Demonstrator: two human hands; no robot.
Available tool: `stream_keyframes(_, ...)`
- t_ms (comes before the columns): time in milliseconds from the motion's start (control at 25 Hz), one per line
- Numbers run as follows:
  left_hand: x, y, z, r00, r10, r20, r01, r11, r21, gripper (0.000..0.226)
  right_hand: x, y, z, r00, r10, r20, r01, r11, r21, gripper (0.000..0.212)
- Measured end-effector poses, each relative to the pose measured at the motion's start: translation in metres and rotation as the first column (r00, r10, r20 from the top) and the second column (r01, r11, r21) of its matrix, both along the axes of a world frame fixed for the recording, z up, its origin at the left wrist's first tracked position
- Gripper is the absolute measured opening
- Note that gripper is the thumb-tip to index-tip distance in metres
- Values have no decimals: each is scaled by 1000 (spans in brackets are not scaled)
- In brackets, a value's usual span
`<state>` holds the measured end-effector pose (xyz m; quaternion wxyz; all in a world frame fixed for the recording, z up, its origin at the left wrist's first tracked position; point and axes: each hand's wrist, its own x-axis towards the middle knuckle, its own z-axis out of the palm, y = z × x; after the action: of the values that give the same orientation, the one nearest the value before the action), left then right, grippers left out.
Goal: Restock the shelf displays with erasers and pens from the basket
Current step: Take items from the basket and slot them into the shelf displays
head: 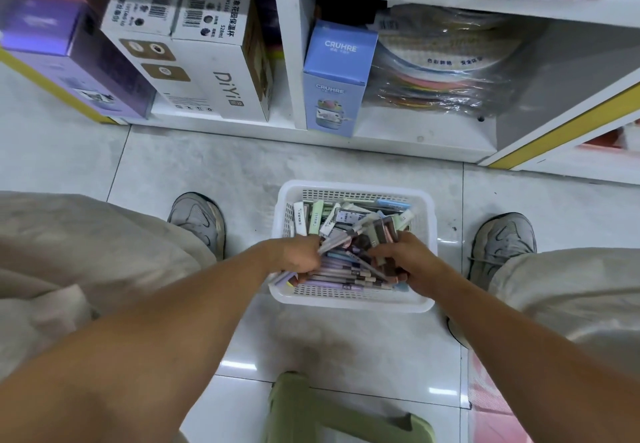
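A white plastic basket (353,189) stands on the floor between my feet, filled with pastel pens (346,274) and boxed erasers (313,217). My left hand (298,257) reaches into its left side and grips a bunch of pens that stick out past my fingers toward the right. My right hand (403,260) is in the right side, fingers curled round several more pens and small items. The basket's near contents are partly hidden under both hands.
A white shelf unit (287,61) faces me at floor level, holding DiYi cartons (214,78), a blue CRUHRE box (334,78) and bagged coloured discs (446,61). A green stool (343,411) sits below me. My shoes (199,217) flank the basket on grey tile.
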<state>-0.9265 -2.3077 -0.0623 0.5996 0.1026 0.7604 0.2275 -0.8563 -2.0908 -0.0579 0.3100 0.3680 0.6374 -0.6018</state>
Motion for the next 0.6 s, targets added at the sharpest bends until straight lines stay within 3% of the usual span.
stream_keyframes(120,12,17,-5,971,-208,-114,198,976,-95,35,0,-11,-3,998,51,42,-52,998,35,25)
stream_keyframes(200,18,31,-8,977,-171,-129,164,985,-62,40,-1,-20,-6,990,129,51,-133,987,87,25)
stream_keyframes(280,23,45,-12,998,62,-16,-62,998,-30,36,-2,-27,-10,980,198,32,-200,972,119,20)
stream_keyframes(360,25,56,-12,947,302,107,-299,953,-42,29,0,-31,-15,976,219,18,-220,968,122,15)
stream_keyframes(600,19,42,-15,748,622,233,-616,780,-108,27,7,-24,-20,999,16,34,-16,1000,-3,15)
